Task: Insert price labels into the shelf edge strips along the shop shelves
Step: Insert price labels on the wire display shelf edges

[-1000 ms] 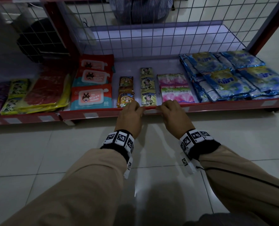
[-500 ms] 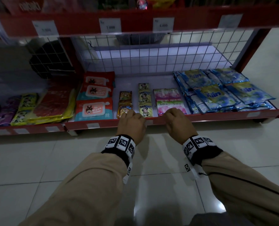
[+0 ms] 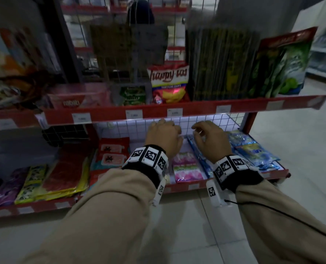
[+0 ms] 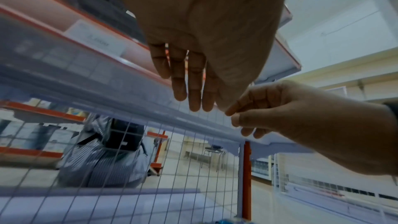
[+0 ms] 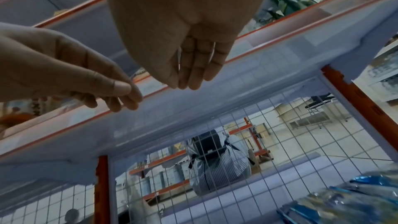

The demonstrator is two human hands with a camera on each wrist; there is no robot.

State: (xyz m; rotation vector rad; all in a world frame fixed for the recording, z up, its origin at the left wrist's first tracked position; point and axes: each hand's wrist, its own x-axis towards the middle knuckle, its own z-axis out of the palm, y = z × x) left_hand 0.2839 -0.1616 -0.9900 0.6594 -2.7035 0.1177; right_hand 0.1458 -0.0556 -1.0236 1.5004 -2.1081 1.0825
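Both hands hang just below the red shelf edge strip point(image 3: 177, 109) of the upper shelf — the left hand point(image 3: 163, 137) loosely curled, the right hand point(image 3: 209, 139) with thumb and forefinger nearly together. Neither visibly holds anything. White price labels point(image 3: 175, 112) sit in the strip above — one directly over the left hand.

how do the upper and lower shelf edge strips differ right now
The upper strip carries a row of white labels, some with faint print; the lower strip shows only dim pale patches, too dark to read. The upper strip runs unobstructed just above both hands; the lower strip is partly hidden by the wrists. Both are red.
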